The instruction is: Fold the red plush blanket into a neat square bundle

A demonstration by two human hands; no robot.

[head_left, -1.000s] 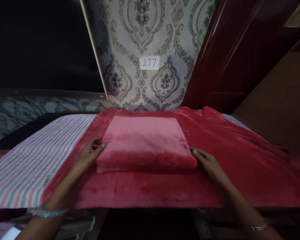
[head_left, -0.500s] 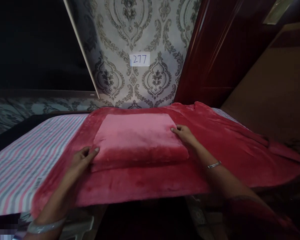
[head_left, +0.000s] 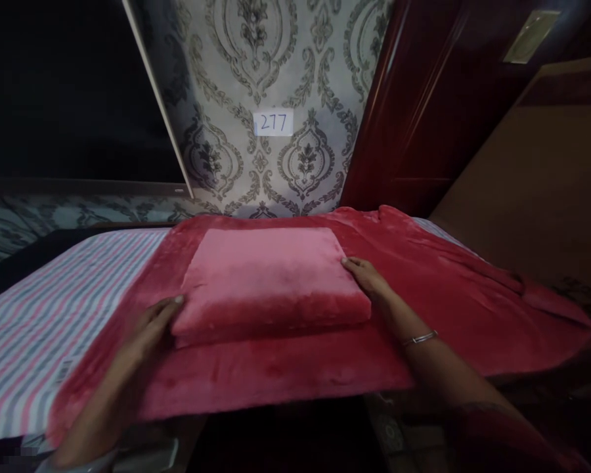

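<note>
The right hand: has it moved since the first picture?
Yes: judged against the 277 paper, the right hand has moved forward, nearer to it.

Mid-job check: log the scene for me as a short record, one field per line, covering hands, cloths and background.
Left hand: at the near left edge of the folded pink cloth; grip unclear
Right hand: at its right edge, thumb at the rim; grip unclear
Folded cloth position: between the hands, on the red blanket
Blanket: spread over the striped cloth, which shows mainly at left
Wall: patterned wallpaper with a card reading 277
</note>
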